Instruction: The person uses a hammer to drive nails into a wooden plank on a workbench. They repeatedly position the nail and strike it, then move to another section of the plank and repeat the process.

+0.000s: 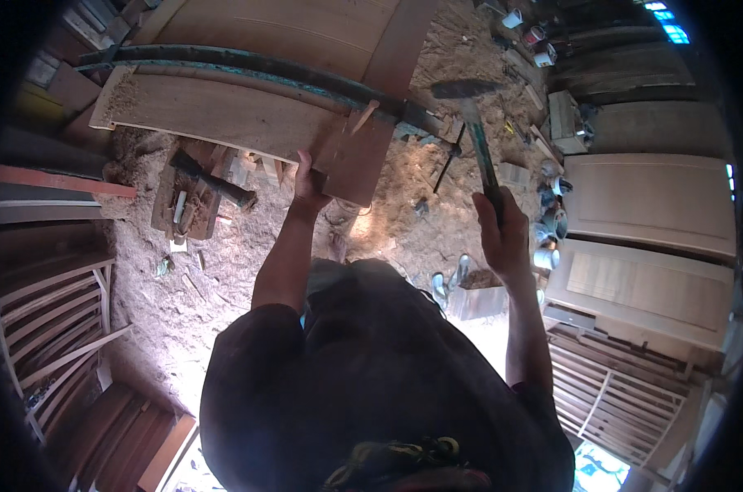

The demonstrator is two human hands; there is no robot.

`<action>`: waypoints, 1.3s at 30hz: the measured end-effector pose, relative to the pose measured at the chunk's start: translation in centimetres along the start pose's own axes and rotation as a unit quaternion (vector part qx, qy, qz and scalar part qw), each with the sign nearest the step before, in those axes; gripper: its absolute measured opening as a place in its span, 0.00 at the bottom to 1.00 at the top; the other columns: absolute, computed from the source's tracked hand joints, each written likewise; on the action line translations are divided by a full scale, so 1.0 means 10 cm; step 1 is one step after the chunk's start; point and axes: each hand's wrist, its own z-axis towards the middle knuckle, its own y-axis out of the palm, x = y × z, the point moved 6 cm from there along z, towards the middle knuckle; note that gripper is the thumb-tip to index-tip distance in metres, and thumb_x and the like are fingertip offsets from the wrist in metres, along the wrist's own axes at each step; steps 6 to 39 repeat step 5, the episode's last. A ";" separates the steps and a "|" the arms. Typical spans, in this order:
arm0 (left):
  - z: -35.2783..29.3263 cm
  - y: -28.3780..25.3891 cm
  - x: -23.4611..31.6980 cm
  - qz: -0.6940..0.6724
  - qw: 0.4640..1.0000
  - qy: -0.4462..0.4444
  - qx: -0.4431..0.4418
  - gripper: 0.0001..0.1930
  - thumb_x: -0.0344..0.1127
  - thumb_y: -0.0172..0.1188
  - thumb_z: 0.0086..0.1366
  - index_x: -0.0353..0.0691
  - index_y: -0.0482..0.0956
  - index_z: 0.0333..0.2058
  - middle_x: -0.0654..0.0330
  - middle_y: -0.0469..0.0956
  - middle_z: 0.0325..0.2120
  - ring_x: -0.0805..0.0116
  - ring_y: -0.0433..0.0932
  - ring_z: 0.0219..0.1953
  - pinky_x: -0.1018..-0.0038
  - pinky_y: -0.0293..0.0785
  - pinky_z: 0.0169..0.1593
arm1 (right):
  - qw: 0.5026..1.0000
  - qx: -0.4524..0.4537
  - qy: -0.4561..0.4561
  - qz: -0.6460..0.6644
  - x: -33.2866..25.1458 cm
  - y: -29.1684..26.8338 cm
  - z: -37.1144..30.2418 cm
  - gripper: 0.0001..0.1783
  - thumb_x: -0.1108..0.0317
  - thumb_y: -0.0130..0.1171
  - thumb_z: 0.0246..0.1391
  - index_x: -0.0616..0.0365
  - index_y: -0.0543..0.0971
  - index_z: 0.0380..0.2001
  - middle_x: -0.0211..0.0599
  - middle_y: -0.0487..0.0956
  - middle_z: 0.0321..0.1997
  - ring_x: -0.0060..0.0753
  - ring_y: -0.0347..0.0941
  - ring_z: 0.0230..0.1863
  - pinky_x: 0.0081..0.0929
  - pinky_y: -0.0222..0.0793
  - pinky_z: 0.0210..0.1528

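Note:
My right hand [503, 234] is closed round the dark handle of a hammer [481, 152]. Its metal head is raised to the right of a wooden door frame [224, 107]. At the near corner of that frame, my left hand [310, 184] grips the edge, thumb upward and the other fingers partly hidden. A long metal bar clamp [248, 66] lies across the frame. Beside the clamp, close to the corner joint, a small wooden wedge or peg [365, 116] stands tilted.
Wood shavings [224, 279] cover the floor. A wooden tool box [193, 205] with a dark tool across it sits left. Panelled doors [650, 201] and a slatted frame [609, 402] stand right, near several small containers [545, 258]. Curved slatted pieces [60, 328] lean far left.

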 end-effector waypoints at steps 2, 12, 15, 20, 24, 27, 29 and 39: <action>0.02 -0.06 -0.05 0.012 1.000 -0.003 0.010 0.52 0.74 0.59 0.58 0.44 0.58 0.71 0.55 0.67 0.66 0.52 0.65 0.67 0.52 0.62 0.69 | 0.997 0.000 0.057 0.059 0.27 0.09 -0.19 0.13 0.62 0.59 0.67 0.60 0.76 0.34 0.32 0.69 0.16 0.19 0.62 0.19 0.29 0.58 0.21; -0.04 -0.21 -0.14 0.038 0.998 0.003 0.056 0.53 0.74 0.61 0.56 0.45 0.58 0.71 0.56 0.67 0.66 0.51 0.65 0.67 0.51 0.62 0.69 | 0.987 -0.024 0.129 0.094 0.63 0.34 -0.46 0.12 0.63 0.62 0.65 0.62 0.78 0.37 0.24 0.67 0.17 0.14 0.59 0.22 0.25 0.55 0.23; -0.04 -0.21 -0.14 0.038 0.998 0.003 0.056 0.53 0.74 0.61 0.56 0.45 0.58 0.71 0.56 0.67 0.66 0.51 0.65 0.67 0.51 0.62 0.69 | 0.987 -0.024 0.129 0.094 0.63 0.34 -0.46 0.12 0.63 0.62 0.65 0.62 0.78 0.37 0.24 0.67 0.17 0.14 0.59 0.22 0.25 0.55 0.23; -0.04 -0.21 -0.14 0.038 0.998 0.003 0.056 0.53 0.74 0.61 0.56 0.45 0.58 0.71 0.56 0.67 0.66 0.51 0.65 0.67 0.51 0.62 0.69 | 0.987 -0.024 0.129 0.094 0.63 0.34 -0.46 0.12 0.63 0.62 0.65 0.62 0.78 0.37 0.24 0.67 0.17 0.14 0.59 0.22 0.25 0.55 0.23; -0.04 -0.21 -0.14 0.038 0.998 0.003 0.056 0.53 0.74 0.61 0.56 0.45 0.58 0.71 0.56 0.67 0.66 0.51 0.65 0.67 0.51 0.62 0.69 | 0.987 -0.024 0.129 0.094 0.63 0.34 -0.46 0.12 0.63 0.62 0.65 0.62 0.78 0.37 0.24 0.67 0.17 0.14 0.59 0.22 0.25 0.55 0.23; -0.04 -0.21 -0.14 0.038 0.998 0.003 0.056 0.53 0.74 0.61 0.56 0.45 0.58 0.71 0.56 0.67 0.66 0.51 0.65 0.67 0.51 0.62 0.69 | 0.987 -0.024 0.129 0.094 0.63 0.34 -0.46 0.12 0.63 0.62 0.65 0.62 0.78 0.37 0.24 0.67 0.17 0.14 0.59 0.22 0.25 0.55 0.23; -0.04 -0.21 -0.14 0.038 0.998 0.003 0.056 0.53 0.74 0.61 0.56 0.45 0.58 0.71 0.56 0.67 0.66 0.51 0.65 0.67 0.51 0.62 0.69 | 0.987 -0.024 0.129 0.094 0.63 0.34 -0.46 0.12 0.63 0.62 0.65 0.62 0.78 0.37 0.24 0.67 0.17 0.14 0.59 0.22 0.25 0.55 0.23; -0.04 -0.21 -0.14 0.038 0.998 0.003 0.056 0.53 0.74 0.61 0.56 0.45 0.58 0.71 0.56 0.67 0.66 0.51 0.65 0.67 0.51 0.62 0.69 | 0.987 -0.024 0.129 0.094 0.63 0.34 -0.46 0.12 0.63 0.62 0.65 0.62 0.78 0.37 0.24 0.67 0.17 0.14 0.59 0.22 0.25 0.55 0.23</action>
